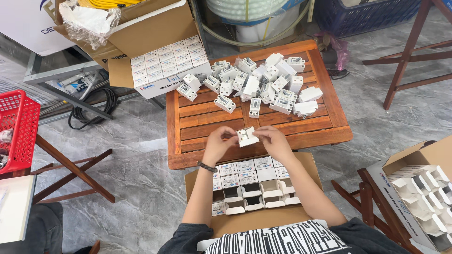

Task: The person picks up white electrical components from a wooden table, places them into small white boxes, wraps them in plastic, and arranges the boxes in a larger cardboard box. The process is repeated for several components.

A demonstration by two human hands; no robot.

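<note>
My left hand [219, 142] and my right hand [274, 140] together hold one small white carton [246, 137] over the near edge of a low wooden slatted table [207, 122]. A heap of white circuit breakers [260, 84] lies across the far half of that table. Below my hands, on my lap, sits a brown cardboard box [301, 165] with rows of small white cartons [252, 186], some shut and some with their flaps open.
A white box of packed cartons [167, 63] rests on the table's far left corner inside a bigger brown box. A red basket [16, 129] is at the left, an open box with empty dividers [421, 186] at the right, wooden stands on both sides.
</note>
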